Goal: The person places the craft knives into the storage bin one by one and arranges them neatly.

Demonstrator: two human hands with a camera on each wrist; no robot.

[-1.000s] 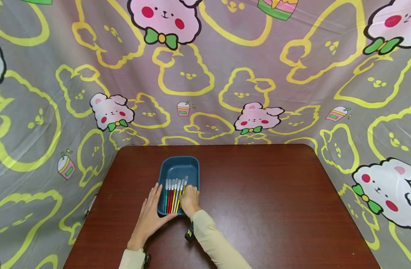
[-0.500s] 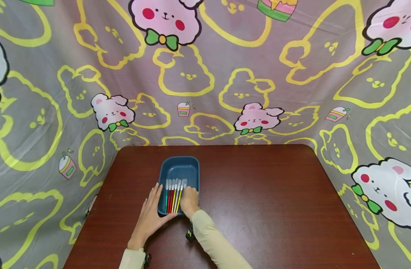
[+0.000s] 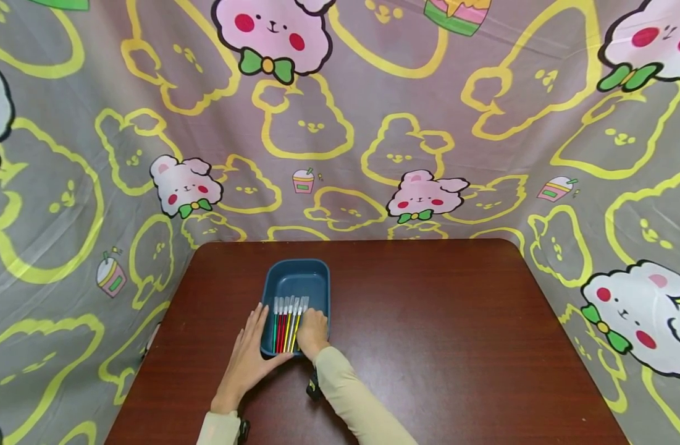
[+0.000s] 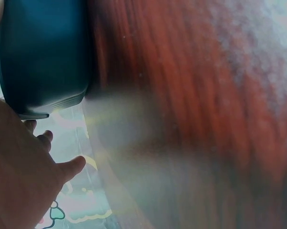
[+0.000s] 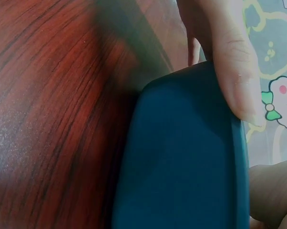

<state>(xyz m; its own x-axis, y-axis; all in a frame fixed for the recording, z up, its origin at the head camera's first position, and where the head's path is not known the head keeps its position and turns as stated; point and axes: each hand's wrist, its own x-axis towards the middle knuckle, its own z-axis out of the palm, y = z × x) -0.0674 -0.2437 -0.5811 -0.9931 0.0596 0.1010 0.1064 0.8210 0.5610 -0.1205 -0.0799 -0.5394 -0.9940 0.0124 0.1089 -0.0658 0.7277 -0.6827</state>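
Observation:
In the head view, a blue plastic tray [image 3: 295,267] holds a row of slim pen-like tools [image 3: 286,321] with clear caps and green, red, yellow and silver shafts. My left hand [image 3: 246,363] braces the tray's near left corner, fingers straight along the side and thumb along the front rim. The left wrist view shows its fingers [image 4: 73,167] beside the tray wall. My right hand [image 3: 314,332] reaches inside the tray at the right end of the row. Its curled fingers hold the rightmost yellow tool [image 3: 298,324]; their tips are hidden.
The tray stands on a brown wooden table [image 3: 428,327], left of its middle. A patterned cloth [image 3: 340,136] surrounds the back and both sides. A dark camera strap [image 3: 314,386] sits at my right wrist.
The rightmost tool, tilted and farther up a second ago, has slid down level beside the others under my right hand. The left hand and tray stay in place.

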